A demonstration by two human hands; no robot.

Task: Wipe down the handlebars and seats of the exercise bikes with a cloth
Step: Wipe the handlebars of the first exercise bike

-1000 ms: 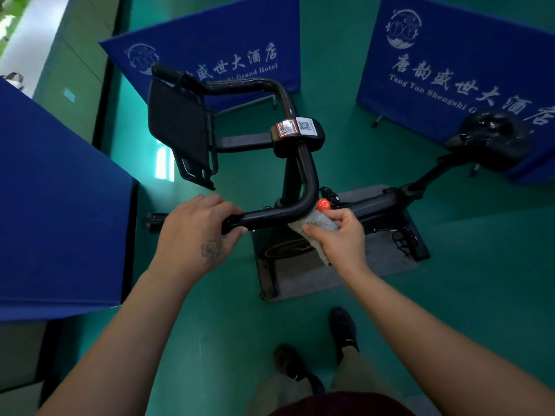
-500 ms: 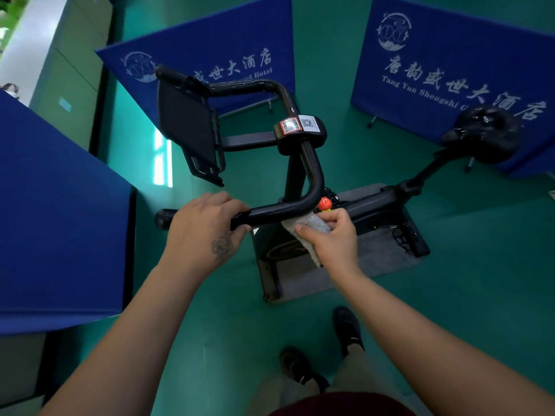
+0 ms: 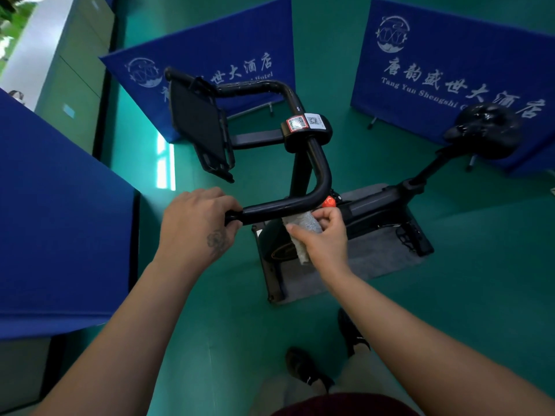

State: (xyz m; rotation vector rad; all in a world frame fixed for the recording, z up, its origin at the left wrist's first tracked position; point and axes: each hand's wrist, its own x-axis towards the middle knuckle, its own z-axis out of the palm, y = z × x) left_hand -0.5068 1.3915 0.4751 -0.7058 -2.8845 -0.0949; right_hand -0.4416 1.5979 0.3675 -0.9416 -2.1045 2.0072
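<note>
A black exercise bike stands on the green floor in front of me. Its looped black handlebar [image 3: 285, 205] runs from the near grip up past a clamp with two QR stickers [image 3: 304, 123]. My left hand [image 3: 195, 223] grips the near end of the handlebar. My right hand [image 3: 322, 237] pinches a grey-white cloth [image 3: 301, 232] against the underside of the bar near its bend. The black seat [image 3: 488, 130] sits at the far right on its post, apart from both hands.
A black tablet holder [image 3: 199, 130] hangs off the handlebar's far side. An orange knob [image 3: 329, 202] sits just above my right hand. Blue printed partition screens [image 3: 435, 70] stand behind and a blue one [image 3: 54, 220] to the left. A grey mat [image 3: 375, 256] lies under the bike.
My right hand with the cloth has slid a little along the bar's underside toward my left hand. The left hand keeps its grip on the handlebar end.
</note>
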